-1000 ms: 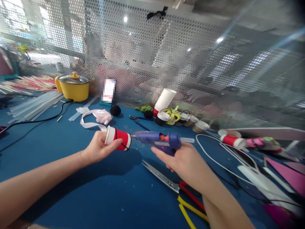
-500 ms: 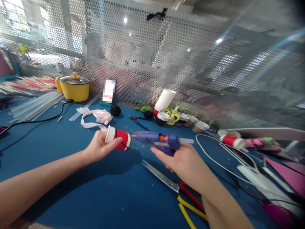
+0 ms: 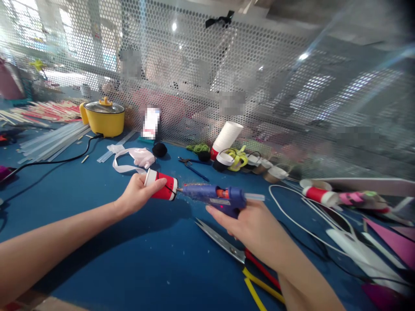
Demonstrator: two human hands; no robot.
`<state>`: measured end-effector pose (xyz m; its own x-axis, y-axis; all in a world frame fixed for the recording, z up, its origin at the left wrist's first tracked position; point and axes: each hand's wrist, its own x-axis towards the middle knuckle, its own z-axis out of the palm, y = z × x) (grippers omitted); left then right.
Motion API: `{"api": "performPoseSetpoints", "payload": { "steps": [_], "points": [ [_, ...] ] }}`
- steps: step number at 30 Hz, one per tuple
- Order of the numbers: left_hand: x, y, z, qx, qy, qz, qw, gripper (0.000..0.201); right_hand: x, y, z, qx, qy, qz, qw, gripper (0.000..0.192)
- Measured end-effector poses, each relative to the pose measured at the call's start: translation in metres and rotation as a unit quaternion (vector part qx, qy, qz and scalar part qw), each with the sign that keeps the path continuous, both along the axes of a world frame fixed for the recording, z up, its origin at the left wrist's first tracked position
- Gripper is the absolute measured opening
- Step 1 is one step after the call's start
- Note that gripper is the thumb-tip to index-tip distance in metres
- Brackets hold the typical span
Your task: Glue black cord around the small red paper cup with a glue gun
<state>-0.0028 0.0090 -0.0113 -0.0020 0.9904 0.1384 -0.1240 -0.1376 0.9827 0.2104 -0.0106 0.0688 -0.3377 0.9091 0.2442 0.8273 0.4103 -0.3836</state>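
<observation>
My left hand [image 3: 134, 195] is closed around a small red and white paper cup [image 3: 167, 190] with black cord across it. The cup lies on its side in the air, its base turned right. In my right hand [image 3: 251, 220] is a blue hot glue gun [image 3: 207, 192], a clear glue stick poking from its back and a small red light showing. The gun's nozzle points left, at or very near the cup's base; contact is hard to tell. Below the gun lie large scissors [image 3: 223, 242], partly hidden behind my right forearm, with red and yellow handles near them.
Pliers [image 3: 194, 167], a pink-white ribbon [image 3: 142, 157] and a black ball [image 3: 160, 150] lie beyond the hands. Stacked white cups [image 3: 228, 136] lean by a perforated screen. A yellow pot [image 3: 105, 121] and clear glue sticks [image 3: 53, 142] are left; a white cable [image 3: 298, 220] loops right.
The cup has turned slightly in my left hand, and its thumb has shifted along the red side. The glue gun stays at the cup's base. The whole view has moved a little.
</observation>
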Motion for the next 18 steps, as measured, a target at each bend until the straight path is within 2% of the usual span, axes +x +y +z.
{"api": "performPoseSetpoints", "payload": {
  "steps": [13,18],
  "points": [
    [0.0006,-0.0003,0.0035,-0.01,-0.002,0.008,1.0,0.022,-0.0018,-0.0026,0.0027,-0.025,0.025,0.017,0.999,0.021],
    [0.002,-0.0008,0.0047,-0.007,0.006,0.009,1.0,0.023,-0.001,-0.0019,0.0043,-0.068,0.101,-0.035,0.992,0.015]
  ]
}}
